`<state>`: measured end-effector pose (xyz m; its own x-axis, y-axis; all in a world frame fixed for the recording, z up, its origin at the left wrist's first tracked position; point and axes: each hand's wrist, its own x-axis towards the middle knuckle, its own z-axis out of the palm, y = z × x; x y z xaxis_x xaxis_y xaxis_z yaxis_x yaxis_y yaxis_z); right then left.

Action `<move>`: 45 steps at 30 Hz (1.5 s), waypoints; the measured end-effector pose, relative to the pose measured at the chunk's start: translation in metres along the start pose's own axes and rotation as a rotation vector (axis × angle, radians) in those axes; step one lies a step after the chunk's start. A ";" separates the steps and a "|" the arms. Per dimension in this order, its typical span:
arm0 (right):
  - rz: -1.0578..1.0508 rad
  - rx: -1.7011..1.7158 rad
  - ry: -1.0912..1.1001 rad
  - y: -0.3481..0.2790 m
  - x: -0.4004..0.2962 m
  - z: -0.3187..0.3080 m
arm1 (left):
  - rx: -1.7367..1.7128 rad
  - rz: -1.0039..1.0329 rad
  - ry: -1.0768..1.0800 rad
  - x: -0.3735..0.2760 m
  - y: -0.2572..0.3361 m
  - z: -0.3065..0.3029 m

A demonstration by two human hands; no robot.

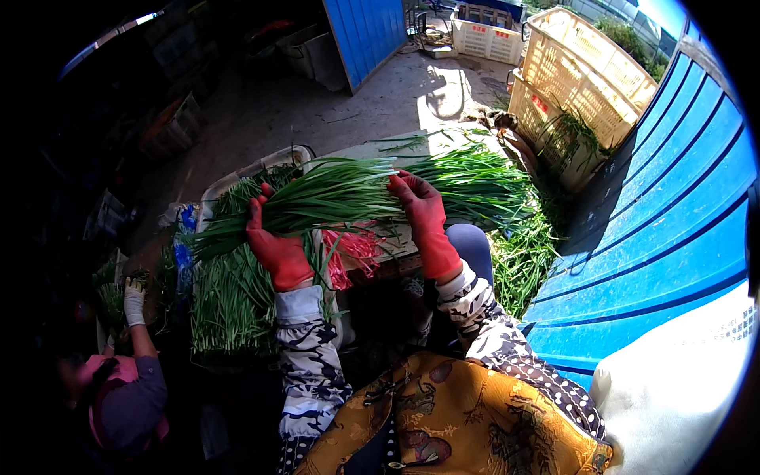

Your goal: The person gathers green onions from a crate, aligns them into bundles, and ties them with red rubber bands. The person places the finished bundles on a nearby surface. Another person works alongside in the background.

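Note:
My left hand (276,243), in a red rubber glove, holds the leafy end of a bundle of long green garlic chives (332,193). At the bundle's pale stem ends, my right hand (424,217), gloved alike, has its fingertips closed on the stems. The bundle lies level between both hands. Behind my right hand a heap of loose chives (481,181) rests on a pale board (395,145). Below my left hand, more chives (234,303) fill a light plastic crate (214,193). Pink-red plastic ties (350,252) hang at the board's near edge, between my forearms.
Stacked cream plastic crates (579,71) stand at the upper right beside a blue corrugated metal wall (659,237). Loose trimmings (519,267) are piled right of my knee. A white sack (683,386) lies lower right. A co-worker (127,392) with white gloves works at the lower left.

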<state>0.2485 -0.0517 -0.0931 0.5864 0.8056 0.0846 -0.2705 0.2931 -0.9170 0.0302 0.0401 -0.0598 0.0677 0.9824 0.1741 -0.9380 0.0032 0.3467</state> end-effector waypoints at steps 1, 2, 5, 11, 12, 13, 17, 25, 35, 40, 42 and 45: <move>-0.095 -0.081 -0.010 0.003 0.000 0.001 | -0.003 0.000 -0.021 0.000 0.001 -0.002; -0.191 -0.161 -0.019 0.007 0.001 0.002 | -0.003 0.014 0.008 0.001 0.002 -0.003; -0.221 -0.260 -0.039 0.023 0.013 -0.006 | -0.001 0.018 0.068 0.000 -0.001 0.002; -0.048 -0.170 -0.118 0.016 0.016 -0.003 | 0.008 0.007 0.067 -0.005 0.001 0.012; -0.041 -0.184 -0.120 0.019 0.018 -0.004 | -0.005 0.013 0.057 -0.003 0.002 0.010; -0.034 -0.197 -0.122 0.022 0.020 -0.005 | -0.018 0.019 0.048 -0.002 0.002 0.008; -0.539 -0.510 -0.037 0.014 0.018 -0.002 | 0.007 0.010 0.057 -0.004 0.005 0.008; -0.175 0.004 -0.088 0.005 0.014 0.005 | -0.009 -0.021 0.090 -0.002 0.002 0.006; -0.144 0.027 -0.119 0.005 0.007 0.003 | -0.031 -0.013 0.048 0.001 0.002 -0.004; -0.091 -0.181 -0.153 0.007 0.010 0.000 | -0.042 -0.005 0.058 0.001 0.001 -0.004; 0.079 -0.170 -0.204 0.000 0.006 0.000 | -0.051 -0.004 0.062 0.002 0.000 -0.005; 0.046 -0.388 -0.249 -0.002 0.008 0.003 | -0.037 -0.006 0.004 0.000 0.000 -0.002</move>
<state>0.2515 -0.0447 -0.0900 0.3663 0.9263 0.0883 0.0416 0.0785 -0.9960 0.0298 0.0403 -0.0614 0.0720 0.9831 0.1685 -0.9496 0.0158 0.3131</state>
